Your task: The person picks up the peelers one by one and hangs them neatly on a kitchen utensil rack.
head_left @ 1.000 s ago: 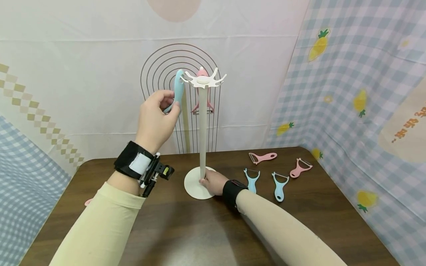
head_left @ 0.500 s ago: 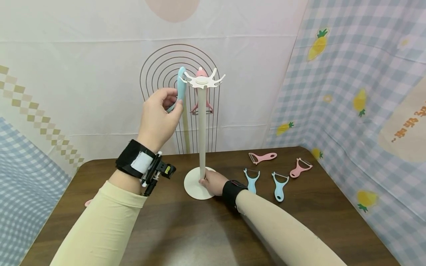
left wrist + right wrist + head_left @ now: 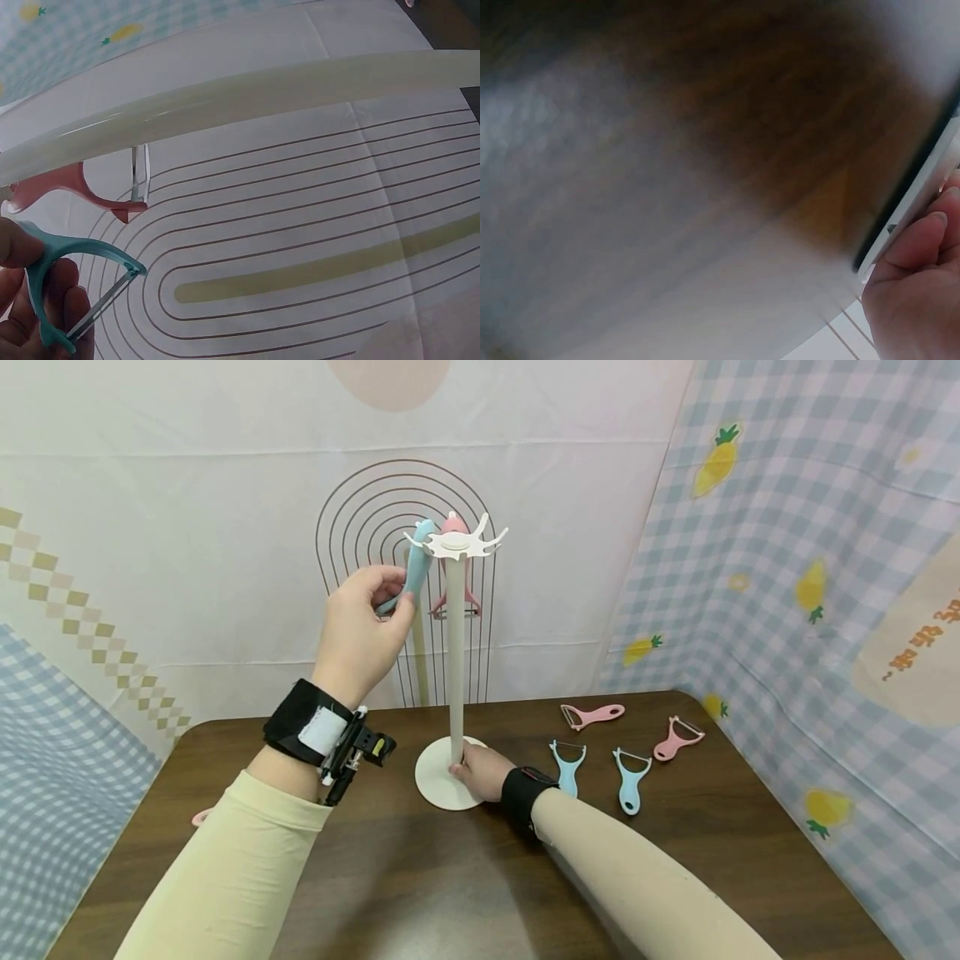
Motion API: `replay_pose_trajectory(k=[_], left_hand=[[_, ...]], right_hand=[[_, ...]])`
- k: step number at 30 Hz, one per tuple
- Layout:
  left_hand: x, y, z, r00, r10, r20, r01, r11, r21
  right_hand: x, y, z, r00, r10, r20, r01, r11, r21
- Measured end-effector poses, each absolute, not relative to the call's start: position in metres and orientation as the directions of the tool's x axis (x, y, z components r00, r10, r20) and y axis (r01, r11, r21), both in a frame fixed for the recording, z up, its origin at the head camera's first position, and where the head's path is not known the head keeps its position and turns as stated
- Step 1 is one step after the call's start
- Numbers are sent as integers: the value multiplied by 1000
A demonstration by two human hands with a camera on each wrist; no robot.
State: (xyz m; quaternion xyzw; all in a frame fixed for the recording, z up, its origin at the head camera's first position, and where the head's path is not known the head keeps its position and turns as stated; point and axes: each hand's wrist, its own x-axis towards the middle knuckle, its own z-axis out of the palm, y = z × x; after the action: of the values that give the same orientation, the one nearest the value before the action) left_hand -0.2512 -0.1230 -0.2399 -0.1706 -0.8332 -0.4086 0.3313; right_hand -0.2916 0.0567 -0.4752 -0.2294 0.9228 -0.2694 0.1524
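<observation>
A white stand (image 3: 456, 677) with a round base and a ring of upturned hooks stands on the table. My left hand (image 3: 363, 627) pinches a blue peeler (image 3: 417, 560) by its head end, handle upward at the left hooks; whether a hook passes through its hole I cannot tell. In the left wrist view, thumb and fingers hold this blue peeler (image 3: 45, 262) near the blade. A pink peeler (image 3: 453, 525) hangs from a rear hook, partly behind the pole. My right hand (image 3: 483, 771) grips the base, thumb on top; in the right wrist view its fingers touch the base's edge (image 3: 907, 210).
On the table's right side lie two pink peelers, one at the back (image 3: 600, 714) and one farther right (image 3: 672, 745). Two blue peelers (image 3: 630, 789) lie nearer. A pink piece (image 3: 201, 817) shows beside the left sleeve. A patterned cloth (image 3: 555, 568) hangs behind.
My left hand has moved slightly right with the blue peeler, whose handle now leans right over the left hooks. The right hand and the stand have stayed in place.
</observation>
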Motion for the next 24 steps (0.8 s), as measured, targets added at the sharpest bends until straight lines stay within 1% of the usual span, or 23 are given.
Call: replay_pose_trajectory(k=[8,13,15,18,24], left_hand=[[-249,-126,-249,-710,46,702,568,627,534],[-249,-134,-260,-693,94,715,580,661,475],[-248,-141,-267,-695,111,710,574,680,455],[-245,-154,-280,-723,132,678,544,714,441],[-235,-187,-319,-829,148,538,412,813,411]], right_hand=[[-293,57,-476,-848,-507,-154,-342,746,-572],[-295,56,-479,-850,-504,-152,-343,749,-567],[-296,56,-480,-852,-503,-144,-348,750,-563],[-298,56,-481,-854,-501,-138,-350,750,-561],[-298,57,-484,-853,-505,-136,-356,750,-557]])
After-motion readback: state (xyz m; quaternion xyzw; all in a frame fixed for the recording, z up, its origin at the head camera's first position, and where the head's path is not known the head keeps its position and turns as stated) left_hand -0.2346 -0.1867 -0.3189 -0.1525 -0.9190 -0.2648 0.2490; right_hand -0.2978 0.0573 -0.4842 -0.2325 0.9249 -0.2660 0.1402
